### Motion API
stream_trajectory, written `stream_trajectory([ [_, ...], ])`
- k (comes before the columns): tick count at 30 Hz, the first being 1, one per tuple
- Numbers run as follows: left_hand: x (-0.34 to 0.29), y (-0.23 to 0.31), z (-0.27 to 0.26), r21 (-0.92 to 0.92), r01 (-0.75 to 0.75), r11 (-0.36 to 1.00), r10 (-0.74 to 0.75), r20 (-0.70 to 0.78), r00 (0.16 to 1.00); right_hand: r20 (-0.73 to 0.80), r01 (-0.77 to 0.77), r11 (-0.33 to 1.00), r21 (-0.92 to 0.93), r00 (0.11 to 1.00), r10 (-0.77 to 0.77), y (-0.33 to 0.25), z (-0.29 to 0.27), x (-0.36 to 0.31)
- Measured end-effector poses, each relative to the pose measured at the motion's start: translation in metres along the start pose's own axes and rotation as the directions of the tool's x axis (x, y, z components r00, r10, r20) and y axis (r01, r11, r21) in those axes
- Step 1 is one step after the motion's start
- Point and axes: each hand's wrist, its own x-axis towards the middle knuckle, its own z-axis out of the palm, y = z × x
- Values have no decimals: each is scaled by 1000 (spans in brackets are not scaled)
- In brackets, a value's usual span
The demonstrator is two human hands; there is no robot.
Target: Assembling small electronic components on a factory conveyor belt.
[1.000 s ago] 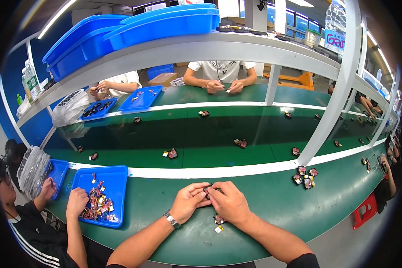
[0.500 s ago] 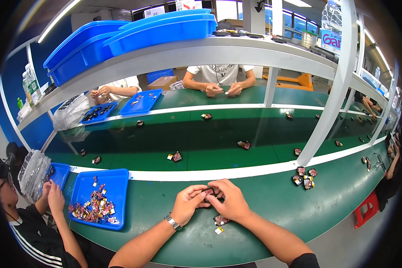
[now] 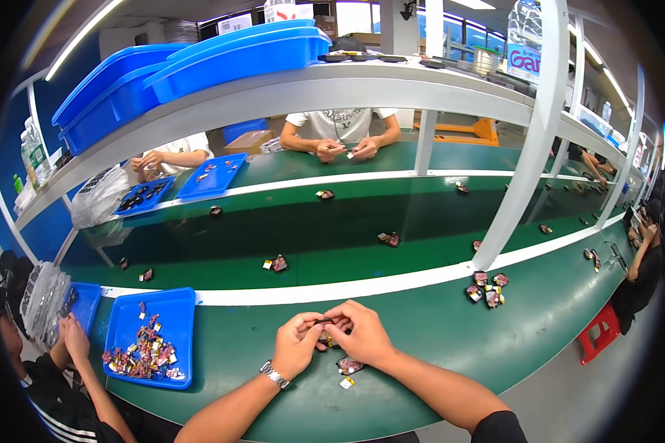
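Note:
Over the near part of the green bench, my left hand (image 3: 297,345) and my right hand (image 3: 359,334) come together around a small black case (image 3: 324,325) with reddish parts inside. Both thumbs press on its top, and the fingers hide much of it. Below my right palm a second black case (image 3: 349,365) with a reddish board lies on the bench. Beside it is a small white and yellow block (image 3: 347,383), probably its battery. Left of my hands, a blue tray (image 3: 188,347) holds a heap of small reddish boards with white and yellow blocks.
A cluster of filled black cases (image 3: 493,297) sits to the right on the bench (image 3: 436,332). Beyond a white rail (image 3: 288,297), similar pieces lie scattered on a green belt (image 3: 332,251). A slanted white post (image 3: 528,140) supports a shelf. A co-worker's hands (image 3: 74,336) work at far left.
The whole view has shifted, so bench and trays appear further left. My hands stay on the black case, with the fingers and thumbs slightly rearranged around it.

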Motion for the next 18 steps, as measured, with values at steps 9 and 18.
stream_trajectory([
  [9,6,-3,-3,-84,4,996,-2,25,1000,-291,-214,974,78,929,228,80,-51,66],
  [18,-3,-1,-11,31,23,999,-26,104,994,-512,-235,782,-577,850,-122,102,-94,112],
])
